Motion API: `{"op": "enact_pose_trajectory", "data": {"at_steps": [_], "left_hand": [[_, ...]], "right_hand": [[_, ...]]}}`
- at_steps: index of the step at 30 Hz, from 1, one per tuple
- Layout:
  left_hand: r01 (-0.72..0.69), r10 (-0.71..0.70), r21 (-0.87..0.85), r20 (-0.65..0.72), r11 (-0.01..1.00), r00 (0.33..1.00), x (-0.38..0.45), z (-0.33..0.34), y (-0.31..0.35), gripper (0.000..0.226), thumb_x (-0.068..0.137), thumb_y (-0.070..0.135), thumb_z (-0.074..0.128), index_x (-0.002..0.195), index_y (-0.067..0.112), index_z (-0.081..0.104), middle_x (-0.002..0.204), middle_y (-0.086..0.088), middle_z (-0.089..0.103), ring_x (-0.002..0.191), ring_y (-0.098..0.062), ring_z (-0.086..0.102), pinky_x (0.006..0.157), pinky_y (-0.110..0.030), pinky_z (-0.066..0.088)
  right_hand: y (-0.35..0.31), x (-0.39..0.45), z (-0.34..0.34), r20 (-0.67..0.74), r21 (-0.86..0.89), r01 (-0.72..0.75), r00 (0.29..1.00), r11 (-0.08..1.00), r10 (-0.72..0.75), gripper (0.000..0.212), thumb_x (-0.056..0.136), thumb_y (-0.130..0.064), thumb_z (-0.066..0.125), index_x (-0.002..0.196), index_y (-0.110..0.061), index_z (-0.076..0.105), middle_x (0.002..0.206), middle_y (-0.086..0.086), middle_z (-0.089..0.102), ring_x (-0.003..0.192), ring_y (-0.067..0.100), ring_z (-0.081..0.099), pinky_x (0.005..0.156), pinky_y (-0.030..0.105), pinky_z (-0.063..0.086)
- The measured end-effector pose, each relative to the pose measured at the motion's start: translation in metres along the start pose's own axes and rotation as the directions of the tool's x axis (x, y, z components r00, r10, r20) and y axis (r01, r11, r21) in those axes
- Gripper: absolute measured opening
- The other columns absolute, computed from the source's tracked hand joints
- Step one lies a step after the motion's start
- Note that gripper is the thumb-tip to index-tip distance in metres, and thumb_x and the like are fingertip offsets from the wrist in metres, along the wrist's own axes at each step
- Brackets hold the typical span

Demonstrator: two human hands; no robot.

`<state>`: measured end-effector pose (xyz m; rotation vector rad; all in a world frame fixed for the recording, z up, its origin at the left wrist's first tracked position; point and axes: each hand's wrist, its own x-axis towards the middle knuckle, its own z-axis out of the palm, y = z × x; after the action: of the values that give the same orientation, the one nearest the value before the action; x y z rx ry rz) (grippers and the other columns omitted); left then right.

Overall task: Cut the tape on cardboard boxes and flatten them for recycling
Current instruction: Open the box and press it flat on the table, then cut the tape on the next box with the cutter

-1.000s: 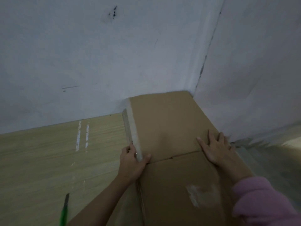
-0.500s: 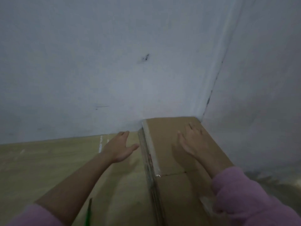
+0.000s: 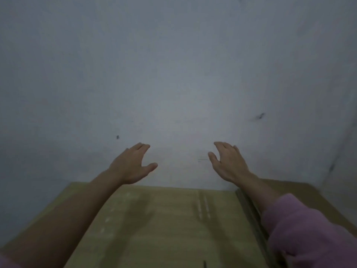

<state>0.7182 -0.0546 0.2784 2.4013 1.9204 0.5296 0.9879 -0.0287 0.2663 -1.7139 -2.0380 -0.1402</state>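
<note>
My left hand (image 3: 133, 165) and my right hand (image 3: 229, 163) are both lifted in front of the wall, fingers straight and spread, holding nothing. The flattened brown cardboard (image 3: 303, 192) lies on the floor in the right corner, mostly hidden behind my right forearm and pink sleeve. Its stacked left edge (image 3: 249, 207) shows beside that arm. Neither hand touches the cardboard. A dark tip of the cutter (image 3: 204, 265) pokes in at the bottom edge of the view.
A wood-look floor (image 3: 164, 219) with pale scuff marks stretches between my arms. A grey-white wall (image 3: 173, 84) rises close ahead, and a second wall meets it at the right corner (image 3: 336, 161).
Both hands have come off the cardboard and risen in front of the wall. The view has swung left and up, so the cardboard now sits at the right edge.
</note>
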Motion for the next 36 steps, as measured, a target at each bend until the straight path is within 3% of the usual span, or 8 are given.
{"op": "enact_pose_trajectory", "data": {"at_steps": [7, 17, 23, 27, 30, 36], "left_hand": [[0.053, -0.051, 0.082, -0.033, 0.995, 0.998, -0.057, -0.069, -0.128, 0.065, 0.094, 0.046, 0.047, 0.147, 0.015, 0.026, 0.153, -0.001, 0.026, 0.139, -0.017, 0.028, 0.111, -0.031, 0.021], [0.189, -0.185, 0.198, -0.042, 0.962, 0.982, -0.131, -0.105, -0.309, 0.061, 0.095, 0.045, 0.046, 0.145, 0.014, 0.029, 0.152, 0.000, 0.030, 0.139, -0.016, 0.026, 0.110, -0.029, 0.020], [0.231, -0.235, 0.220, -0.011, 0.948, 0.972, -0.154, -0.104, -0.424, 0.060, 0.094, 0.044, 0.047, 0.145, 0.015, 0.031, 0.151, 0.000, 0.032, 0.137, -0.018, 0.031, 0.111, -0.032, 0.022], [0.200, -0.208, 0.211, 0.018, 0.957, 0.978, -0.151, -0.102, -0.498, 0.056, 0.095, 0.044, 0.045, 0.142, 0.014, 0.036, 0.147, -0.001, 0.037, 0.132, -0.019, 0.037, 0.108, -0.031, 0.026], [0.182, -0.202, 0.207, 0.080, 0.961, 0.976, -0.154, -0.098, -0.550, 0.054, 0.095, 0.044, 0.044, 0.140, 0.014, 0.039, 0.144, -0.001, 0.041, 0.129, -0.020, 0.040, 0.106, -0.032, 0.028], [0.182, -0.196, 0.119, 0.128, 0.976, 0.972, -0.163, -0.079, -0.645, 0.053, 0.094, 0.039, 0.050, 0.137, 0.011, 0.043, 0.142, -0.004, 0.044, 0.129, -0.023, 0.042, 0.106, -0.034, 0.032]], "right_hand": [[-0.173, 0.014, 0.054, -0.042, 0.222, 0.098, 0.995, 0.970, -0.091, 0.047, 0.099, -0.029, 0.041, 0.139, -0.005, 0.040, 0.144, 0.009, 0.042, 0.135, 0.021, 0.033, 0.114, 0.035, 0.013], [-0.362, 0.022, 0.151, 0.057, 0.362, 0.255, 0.954, 0.897, -0.294, 0.043, 0.100, -0.027, 0.040, 0.139, -0.009, 0.041, 0.144, 0.006, 0.043, 0.136, 0.018, 0.033, 0.115, 0.031, 0.010], [-0.455, 0.028, 0.220, 0.105, 0.414, 0.229, 0.949, 0.881, -0.297, 0.041, 0.099, -0.025, 0.044, 0.135, -0.006, 0.046, 0.140, 0.008, 0.048, 0.132, 0.021, 0.039, 0.114, 0.038, 0.018], [-0.515, 0.037, 0.264, 0.115, 0.438, 0.190, 0.957, 0.879, -0.265, 0.052, 0.093, -0.035, 0.037, 0.132, -0.004, 0.050, 0.135, 0.012, 0.052, 0.128, 0.025, 0.044, 0.112, 0.041, 0.025], [-0.556, 0.039, 0.292, 0.159, 0.446, 0.128, 0.963, 0.886, -0.219, 0.040, 0.098, -0.024, 0.046, 0.132, -0.003, 0.050, 0.135, 0.013, 0.052, 0.127, 0.027, 0.044, 0.111, 0.040, 0.027], [-0.629, 0.023, 0.342, 0.228, 0.443, 0.066, 0.956, 0.894, -0.183, 0.040, 0.097, -0.019, 0.048, 0.133, -0.003, 0.048, 0.135, 0.013, 0.051, 0.127, 0.026, 0.043, 0.107, 0.032, 0.027]]}}
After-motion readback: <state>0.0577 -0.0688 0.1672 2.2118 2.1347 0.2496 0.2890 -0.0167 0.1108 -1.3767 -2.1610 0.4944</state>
